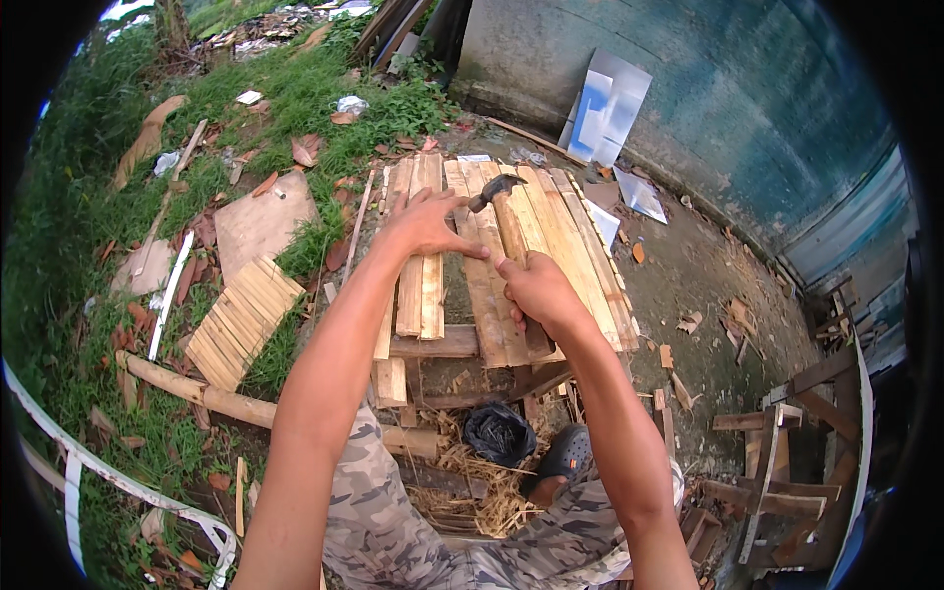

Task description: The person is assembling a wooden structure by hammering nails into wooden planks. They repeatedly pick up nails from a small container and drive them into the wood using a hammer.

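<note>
My right hand (541,293) is wrapped round the wooden handle of a claw hammer (512,232). Its dark metal head points away from me, over pale wooden planks (536,211) laid side by side. To the left, my left hand (425,224) is spread over the planks with its thumb stretched toward the hammer. Nothing shows between those fingers, though some fingertips are hard to make out. A gap between the plank groups shows a wooden crosspiece (433,342) beneath them. Between my legs sits a black plastic bag (499,435) with dark, thin pieces inside, perhaps nails.
A bundle of thin wooden slats (243,323) and a flat board (264,222) lie on the grass at left. A bamboo pole (202,391) runs toward my legs. Wooden stands (772,452) are at lower right. Blue-white sheets (607,106) lean on the wall (728,108).
</note>
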A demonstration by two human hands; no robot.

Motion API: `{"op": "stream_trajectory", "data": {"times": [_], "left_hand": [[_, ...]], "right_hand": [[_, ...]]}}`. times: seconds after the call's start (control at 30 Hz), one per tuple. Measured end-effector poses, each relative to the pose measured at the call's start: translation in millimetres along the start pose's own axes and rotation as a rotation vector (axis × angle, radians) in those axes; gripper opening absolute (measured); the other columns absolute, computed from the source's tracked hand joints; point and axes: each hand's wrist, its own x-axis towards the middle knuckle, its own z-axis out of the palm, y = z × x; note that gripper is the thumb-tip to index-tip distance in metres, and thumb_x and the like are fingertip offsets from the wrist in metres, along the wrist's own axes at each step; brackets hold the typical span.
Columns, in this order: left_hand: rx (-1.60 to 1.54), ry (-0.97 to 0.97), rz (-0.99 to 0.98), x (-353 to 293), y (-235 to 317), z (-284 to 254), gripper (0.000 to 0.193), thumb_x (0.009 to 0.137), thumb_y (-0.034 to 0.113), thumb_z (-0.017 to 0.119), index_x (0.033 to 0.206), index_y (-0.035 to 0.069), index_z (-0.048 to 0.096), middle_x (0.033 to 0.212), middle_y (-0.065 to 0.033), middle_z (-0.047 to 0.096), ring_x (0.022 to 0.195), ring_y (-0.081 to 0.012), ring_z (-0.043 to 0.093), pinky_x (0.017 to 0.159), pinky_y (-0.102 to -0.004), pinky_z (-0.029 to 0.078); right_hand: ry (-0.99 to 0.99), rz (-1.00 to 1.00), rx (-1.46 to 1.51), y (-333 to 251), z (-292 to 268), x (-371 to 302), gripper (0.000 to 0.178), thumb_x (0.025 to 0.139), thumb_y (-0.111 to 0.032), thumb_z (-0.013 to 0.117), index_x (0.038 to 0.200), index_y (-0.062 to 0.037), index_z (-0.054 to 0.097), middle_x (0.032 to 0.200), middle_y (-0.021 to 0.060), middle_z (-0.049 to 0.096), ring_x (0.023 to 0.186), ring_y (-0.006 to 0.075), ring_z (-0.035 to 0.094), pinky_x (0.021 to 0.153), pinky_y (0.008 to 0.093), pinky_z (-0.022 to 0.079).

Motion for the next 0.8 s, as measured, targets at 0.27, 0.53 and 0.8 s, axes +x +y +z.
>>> {"op": "stream_trajectory", "data": {"times": [0.27,0.53,0.8], "left_hand": [[0.028,-0.014,0.006,-3,3,-3,0.126,0.054,0.086,0.075,0.153,0.015,0.044,0.162,-0.0141,0.036,0.153,-0.0364,0.023,0.125,-0.0588,0.009],[0.001,0.004,-0.104,0,4,-2,0.144,0.043,0.086,0.079,0.155,0.005,0.036,0.160,-0.0230,0.035,0.151,-0.0367,0.029,0.127,-0.0521,0.011],[-0.050,0.039,-0.090,-2,3,-3,0.154,0.038,0.086,0.080,0.158,0.004,0.029,0.160,-0.0225,0.035,0.152,-0.0350,0.028,0.127,-0.0515,0.011]], "right_hand": [[-0.034,-0.029,-0.071,-4,-8,-2,0.033,0.103,-0.029,0.059,0.101,0.0030,0.051,0.062,0.0036,0.052,0.044,0.0152,0.052,0.041,0.0343,0.044],[0.249,-0.311,-0.264,-19,-19,-11,0.041,0.103,-0.031,0.055,0.098,0.0092,0.056,0.072,0.0294,0.066,0.064,0.0438,0.067,0.063,0.0501,0.053],[0.153,-0.280,-0.435,-3,-19,2,0.040,0.102,-0.034,0.057,0.096,0.0061,0.057,0.068,0.0192,0.064,0.052,0.0280,0.063,0.051,0.0435,0.050]]}}
